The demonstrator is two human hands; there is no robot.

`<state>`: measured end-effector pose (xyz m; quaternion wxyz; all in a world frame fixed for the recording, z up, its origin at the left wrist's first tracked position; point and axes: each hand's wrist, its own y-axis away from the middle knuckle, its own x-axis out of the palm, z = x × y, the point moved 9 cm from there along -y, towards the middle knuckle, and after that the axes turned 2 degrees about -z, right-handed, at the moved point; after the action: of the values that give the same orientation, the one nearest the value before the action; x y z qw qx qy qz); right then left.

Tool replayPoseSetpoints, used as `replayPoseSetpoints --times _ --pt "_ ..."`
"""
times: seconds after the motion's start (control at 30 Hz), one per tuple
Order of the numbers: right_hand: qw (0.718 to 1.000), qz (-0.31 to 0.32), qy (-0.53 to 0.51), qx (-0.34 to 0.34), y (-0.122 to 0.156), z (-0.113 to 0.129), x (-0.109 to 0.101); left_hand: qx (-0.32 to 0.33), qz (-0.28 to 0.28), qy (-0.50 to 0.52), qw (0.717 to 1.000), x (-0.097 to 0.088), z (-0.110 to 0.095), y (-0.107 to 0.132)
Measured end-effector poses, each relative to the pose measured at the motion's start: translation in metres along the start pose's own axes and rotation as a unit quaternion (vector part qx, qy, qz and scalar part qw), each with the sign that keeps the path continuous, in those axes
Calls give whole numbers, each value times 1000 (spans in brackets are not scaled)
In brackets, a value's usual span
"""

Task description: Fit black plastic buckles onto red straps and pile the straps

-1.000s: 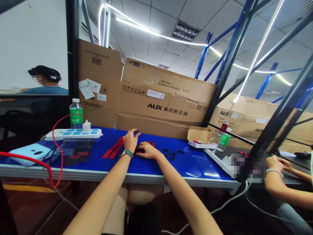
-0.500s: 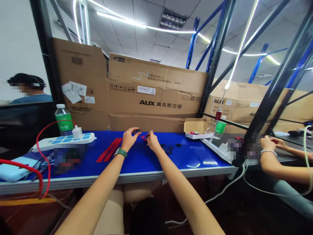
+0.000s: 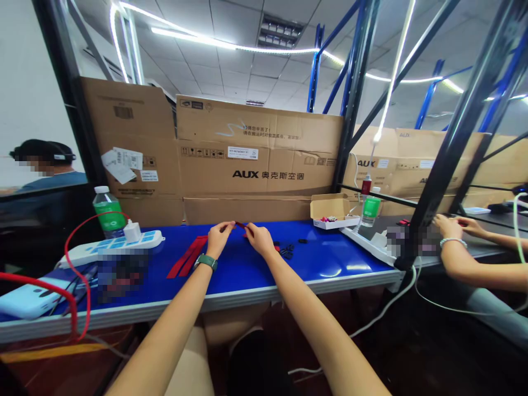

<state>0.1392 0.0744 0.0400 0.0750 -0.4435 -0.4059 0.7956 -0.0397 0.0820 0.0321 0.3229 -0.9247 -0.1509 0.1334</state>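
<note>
A short red strip [image 3: 240, 224] spans the gap between my two hands above the blue tabletop. My left hand [image 3: 218, 240], with a green-banded watch at the wrist, pinches the strip's left end. At the other end, the fingers of my right hand [image 3: 259, 240] are closed on it. Whether a small black piece is also between my fingers cannot be made out. Long red ribbon strips [image 3: 187, 257] lie flat just left of my left hand. Several small black pieces [image 3: 286, 251] are scattered to the right of my right hand.
A power strip [image 3: 111, 247] with a white charger and a green-labelled bottle [image 3: 109, 212] stand at the left. An open small box [image 3: 332, 214] sits at the back right. Metal rack posts [image 3: 433, 181] and another person's hands [image 3: 451, 228] are further right. Cardboard [image 3: 264, 165] walls the back.
The small black piece that showed in my left fingers is no longer visible. Both hands have come closer together, with the red strip now held between them. The view has shifted slightly.
</note>
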Motion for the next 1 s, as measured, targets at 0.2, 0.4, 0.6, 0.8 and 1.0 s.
replayPoseSetpoints --times 0.2,0.4,0.6,0.8,1.0 --pt "999 9 36 -8 0 9 -1 -94 37 90 991 13 23 1" --pt "998 44 10 -32 2 17 5 -131 78 139 979 24 28 5" --pt "975 61 -211 -17 3 9 16 -108 51 169 978 18 21 5" --pt "947 96 -304 26 -1 -3 34 -67 93 128 985 26 11 8" --pt "936 86 -337 53 0 -5 37 42 83 -10 996 21 -10 9"
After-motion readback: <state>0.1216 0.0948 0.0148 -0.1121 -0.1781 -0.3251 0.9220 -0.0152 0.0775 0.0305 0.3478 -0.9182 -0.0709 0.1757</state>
